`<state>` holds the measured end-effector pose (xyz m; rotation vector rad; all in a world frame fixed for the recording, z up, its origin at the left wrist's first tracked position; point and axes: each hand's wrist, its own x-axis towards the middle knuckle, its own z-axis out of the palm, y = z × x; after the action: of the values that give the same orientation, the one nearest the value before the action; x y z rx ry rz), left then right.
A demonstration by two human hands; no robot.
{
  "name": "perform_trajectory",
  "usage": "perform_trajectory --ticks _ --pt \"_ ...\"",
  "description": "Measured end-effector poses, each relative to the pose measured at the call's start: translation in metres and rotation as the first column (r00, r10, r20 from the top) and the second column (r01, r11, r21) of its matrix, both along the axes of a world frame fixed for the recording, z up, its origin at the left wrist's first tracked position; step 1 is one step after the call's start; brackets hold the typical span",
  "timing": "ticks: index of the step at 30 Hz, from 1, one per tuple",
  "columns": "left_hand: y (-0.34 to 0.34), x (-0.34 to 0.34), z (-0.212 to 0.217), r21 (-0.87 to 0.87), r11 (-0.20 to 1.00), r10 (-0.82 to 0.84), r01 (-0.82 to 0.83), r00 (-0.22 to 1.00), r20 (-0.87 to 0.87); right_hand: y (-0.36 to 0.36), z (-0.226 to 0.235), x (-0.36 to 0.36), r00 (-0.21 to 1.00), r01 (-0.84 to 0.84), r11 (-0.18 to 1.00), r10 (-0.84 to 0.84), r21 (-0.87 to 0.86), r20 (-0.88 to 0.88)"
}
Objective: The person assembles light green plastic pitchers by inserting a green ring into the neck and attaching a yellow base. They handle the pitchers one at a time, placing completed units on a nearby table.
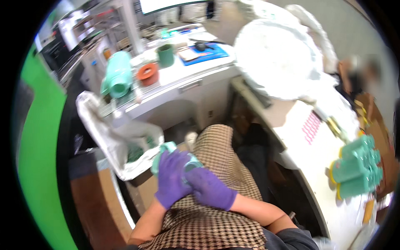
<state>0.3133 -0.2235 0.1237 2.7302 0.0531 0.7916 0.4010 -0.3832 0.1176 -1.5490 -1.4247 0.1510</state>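
Note:
Over my lap, a hollow teal plastic part (168,147) is held between my two purple-gloved hands. My left hand (172,175) lies across its top with the fingers wrapped round it. At the part's near right end, beside a round opening, my right hand (208,188) is closed against it; its fingertips are hidden, and I cannot see whether they hold a small tool. Just beyond my left hand stands an open white sack (129,160) with green bits inside.
Ahead, a white desk bears a larger teal part (119,75), an orange ring-shaped piece (148,75), a green cup (166,56) and a blue mat (212,53). A big white bag (277,58) and joined teal parts (354,168) occupy the right table. Farther right is a blurred person (356,77).

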Motion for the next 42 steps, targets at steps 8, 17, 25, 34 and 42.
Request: perform_trajectory --ticks 8,17,25,34,42 --pt "-0.017 -0.055 -0.022 0.651 0.716 -0.314 0.252 0.949 -0.023 -0.165 0.017 0.135 0.621 0.686 0.657 -0.753 0.311 0.220" --pt "-0.030 -0.068 -0.100 0.958 -0.219 -0.084 0.187 0.974 -0.210 -0.336 -0.095 0.298 0.259 0.961 0.240 -0.956 -0.134 0.140" --pt "-0.055 -0.049 -0.069 0.735 0.589 -0.372 0.335 0.920 -0.121 -0.309 -0.071 0.269 0.221 0.917 0.321 -0.904 0.238 0.366" --pt "-0.047 -0.048 -0.093 0.450 0.600 -0.475 0.661 0.748 -0.464 -0.089 0.077 0.111 0.864 0.298 0.944 -0.330 -0.143 -0.380" --pt "-0.033 -0.031 -0.100 0.982 -0.125 -0.490 0.140 0.852 -0.184 -0.037 0.065 0.109 0.859 0.232 0.929 -0.335 -0.290 -0.387"
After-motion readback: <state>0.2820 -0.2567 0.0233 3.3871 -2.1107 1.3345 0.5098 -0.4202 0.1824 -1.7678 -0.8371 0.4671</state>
